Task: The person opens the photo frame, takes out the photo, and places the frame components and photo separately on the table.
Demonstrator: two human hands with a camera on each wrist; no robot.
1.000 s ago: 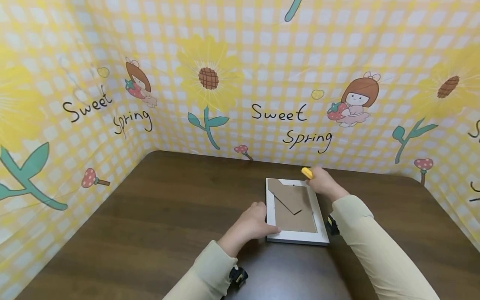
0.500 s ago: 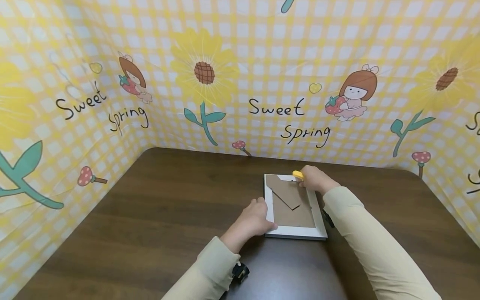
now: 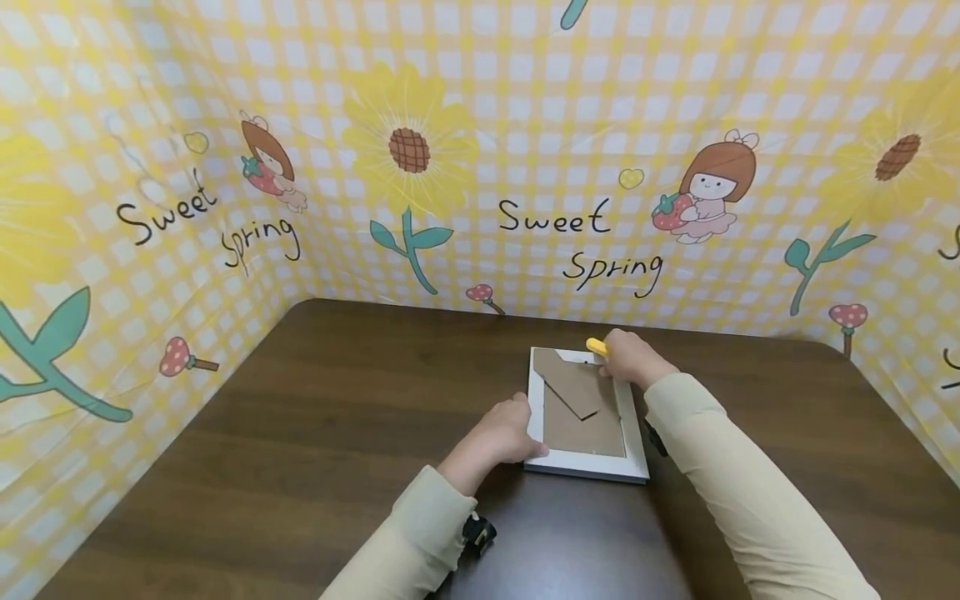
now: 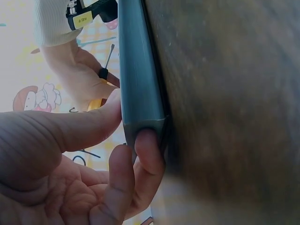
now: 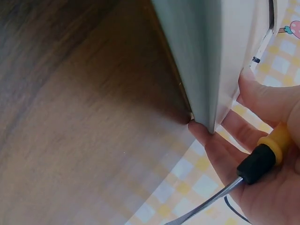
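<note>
A white picture frame (image 3: 588,463) lies back side up on the table, with its brown backing board (image 3: 581,435) and angled stand leg (image 3: 577,390) showing. My left hand (image 3: 498,435) grips the near left part of the frame, thumb on the back border and fingers against the outer side (image 4: 140,84). At the far right corner, my right hand (image 3: 636,358) holds the frame's edge between thumb and fingers. Lying across that same palm is a screwdriver (image 5: 257,164) with a yellow handle, black collar and metal shaft. Its yellow end (image 3: 597,347) sticks out beyond the hand in the head view.
The dark brown wooden table (image 3: 360,400) reaches back to a yellow checked cloth (image 3: 525,150) with printed flowers and lettering, hung behind and at the sides. A black wrist camera (image 3: 478,533) sits at the left cuff.
My right hand, with the screwdriver, has moved left onto the frame's far edge. The frame has shifted slightly left, and my left hand has stayed on it.
</note>
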